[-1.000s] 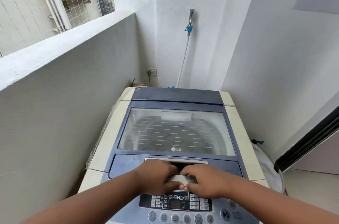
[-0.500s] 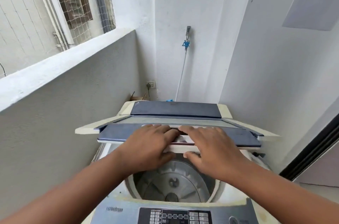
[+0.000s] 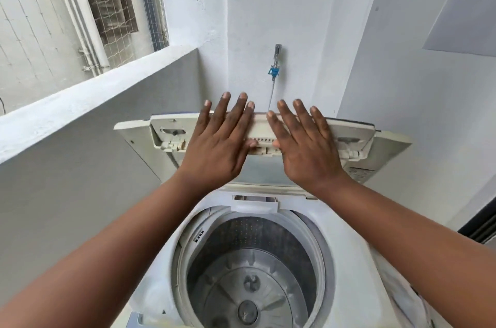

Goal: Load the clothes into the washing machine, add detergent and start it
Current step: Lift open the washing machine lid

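A cream top-loading washing machine [image 3: 346, 241] stands in front of me with its folding lid [image 3: 139, 131] raised and folded back against the rear. My left hand [image 3: 217, 148] and my right hand [image 3: 300, 150] press flat on the lid's underside, fingers straight and spread, side by side. Below them the round steel drum [image 3: 249, 274] is exposed, with no clothes inside. No clothes or detergent are in view.
A grey parapet wall [image 3: 88, 134] runs close along the machine's left. Behind the machine a tap with a blue fitting [image 3: 274, 70] and a thin hose is fixed to the white back wall. A dark door frame [image 3: 480, 228] is at right.
Both hands gripped the lid's handle when it was shut, lifted it, and now press it fully back with flat palms. The drum has come into view.
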The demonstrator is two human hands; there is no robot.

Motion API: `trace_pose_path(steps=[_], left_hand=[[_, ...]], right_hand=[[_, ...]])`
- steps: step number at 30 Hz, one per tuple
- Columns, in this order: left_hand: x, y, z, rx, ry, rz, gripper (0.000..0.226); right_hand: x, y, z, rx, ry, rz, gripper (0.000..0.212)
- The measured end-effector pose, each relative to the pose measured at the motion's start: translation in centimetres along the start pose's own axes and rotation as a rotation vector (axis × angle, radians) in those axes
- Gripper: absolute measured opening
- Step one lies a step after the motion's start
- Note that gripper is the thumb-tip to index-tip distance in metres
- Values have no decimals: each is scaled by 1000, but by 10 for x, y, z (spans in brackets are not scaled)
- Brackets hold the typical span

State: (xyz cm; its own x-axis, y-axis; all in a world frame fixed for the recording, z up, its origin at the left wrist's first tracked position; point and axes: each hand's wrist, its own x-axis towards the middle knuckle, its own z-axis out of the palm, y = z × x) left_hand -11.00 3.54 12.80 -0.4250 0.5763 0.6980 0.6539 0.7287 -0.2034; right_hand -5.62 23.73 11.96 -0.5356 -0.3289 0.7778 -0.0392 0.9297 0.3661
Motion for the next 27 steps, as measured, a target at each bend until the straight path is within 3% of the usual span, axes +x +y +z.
trace_pose_path(steps=[7, 11, 27], left_hand=[[73, -28, 49, -45, -97, -146, 69], [103, -38, 75, -61, -167, -198, 71], [119, -46, 94, -20, -246, -203, 79]], right_hand=[[60, 23, 51, 129, -233, 240, 51], [79, 27, 79, 183, -281, 332, 50], [87, 42, 96, 187, -399, 287, 53]])
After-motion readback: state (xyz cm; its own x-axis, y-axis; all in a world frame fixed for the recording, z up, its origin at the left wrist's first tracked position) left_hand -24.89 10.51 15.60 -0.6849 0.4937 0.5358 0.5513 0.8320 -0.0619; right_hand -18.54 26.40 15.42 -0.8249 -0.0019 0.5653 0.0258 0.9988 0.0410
